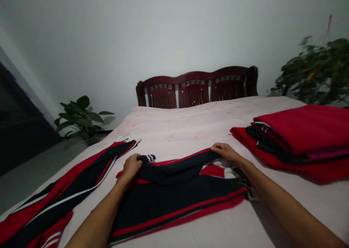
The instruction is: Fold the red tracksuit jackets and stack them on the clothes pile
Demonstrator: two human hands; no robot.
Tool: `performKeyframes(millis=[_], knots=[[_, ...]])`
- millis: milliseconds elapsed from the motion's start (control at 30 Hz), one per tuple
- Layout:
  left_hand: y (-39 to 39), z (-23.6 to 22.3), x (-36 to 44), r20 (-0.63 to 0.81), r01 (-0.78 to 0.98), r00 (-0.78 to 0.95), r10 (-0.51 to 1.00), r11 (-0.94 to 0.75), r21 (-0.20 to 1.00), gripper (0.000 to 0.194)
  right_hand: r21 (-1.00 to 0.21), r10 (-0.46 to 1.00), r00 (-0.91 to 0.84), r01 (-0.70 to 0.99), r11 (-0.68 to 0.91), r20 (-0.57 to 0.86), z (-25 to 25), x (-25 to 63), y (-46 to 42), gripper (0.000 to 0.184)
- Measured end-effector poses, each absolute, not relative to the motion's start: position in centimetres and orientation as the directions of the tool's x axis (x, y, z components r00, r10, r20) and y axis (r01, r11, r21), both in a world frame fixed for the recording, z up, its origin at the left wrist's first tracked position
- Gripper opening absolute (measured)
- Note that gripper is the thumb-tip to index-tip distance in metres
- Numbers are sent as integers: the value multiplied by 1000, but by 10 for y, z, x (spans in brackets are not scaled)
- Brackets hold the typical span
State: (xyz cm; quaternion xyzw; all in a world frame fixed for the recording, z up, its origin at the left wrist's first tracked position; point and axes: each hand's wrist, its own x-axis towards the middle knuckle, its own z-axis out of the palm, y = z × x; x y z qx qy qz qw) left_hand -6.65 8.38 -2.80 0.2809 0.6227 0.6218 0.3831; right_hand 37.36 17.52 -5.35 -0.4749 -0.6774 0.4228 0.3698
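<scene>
A navy garment with red stripes (pixel 174 193), perhaps a tracksuit jacket, lies partly folded on the bed before me. My left hand (pixel 132 167) is closed on its upper left part, beside a cuff with white stripes (pixel 150 158). At the far right corner, my right hand (pixel 226 151) pinches the garment's upper edge. Between the hands the cloth sags in loose folds. A red and white patch (pixel 215 170) shows near my right wrist. The garment's lower right end is partly hidden by my right forearm.
More red and navy striped clothes (pixel 73 182) lie along the bed's left side. A stack of folded red clothing (pixel 308 139) rests at right. Beyond the pale pink sheet (pixel 174 128) is a dark wooden headboard (pixel 196 88). Potted plants (pixel 81 117) flank the bed.
</scene>
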Motion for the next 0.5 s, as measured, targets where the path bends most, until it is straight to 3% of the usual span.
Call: performKeyframes(millis=[67,167,333,400,500], knots=[[77,-19,-78,-148,-230,-579,801,13,973,34,-922,967,-239,349,166,84,-57,374,179,46],[60,-13,-91,-204,-374,-580,789,-36,927,37,-843,984,-168,521,133,51,-59,370,184,42],[28,-28,-100,-359,-704,-391,847,-24,709,24,-653,985,-19,747,126,169,-51,350,176,19],[23,-33,-103,-382,-739,-369,847,-18,674,21,-536,949,-104,804,256,297,-45,333,159,19],[28,-34,-106,-456,-712,-411,789,34,701,28,-328,806,-474,744,581,354,-38,298,120,20]])
